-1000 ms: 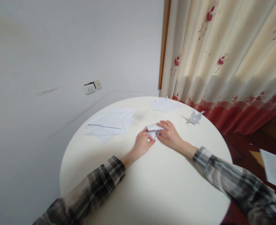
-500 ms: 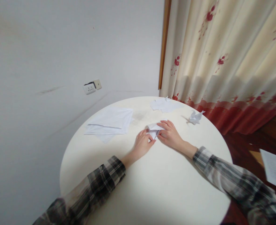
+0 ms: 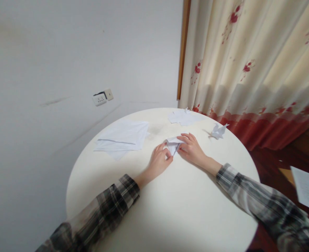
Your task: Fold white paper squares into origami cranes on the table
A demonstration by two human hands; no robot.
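A small piece of folded white paper [image 3: 172, 148] lies on the round white table [image 3: 159, 203], between both hands. My left hand [image 3: 159, 159] grips its left side, with the thumb near the paper's lower point and the fingers along the left edge. My right hand [image 3: 192, 148] is closed on the right side, its forefinger over the top flap and its thumb lower down. The top flap stands slightly raised. Parts of the paper's right side are hidden behind the right hand's fingers.
A stack of white paper sheets [image 3: 120, 135] lies at the table's left. More paper pieces [image 3: 183, 117] sit at the far edge. A folded paper crane [image 3: 218, 131] stands at the right. Beyond are a wall socket [image 3: 99, 99], a curtain [image 3: 238, 70] and a printed sheet [image 3: 308, 189] lower right.
My right hand has shifted very slightly right, and the left thumb has drawn back a little from it. More of the folded paper's lower part shows between the hands.
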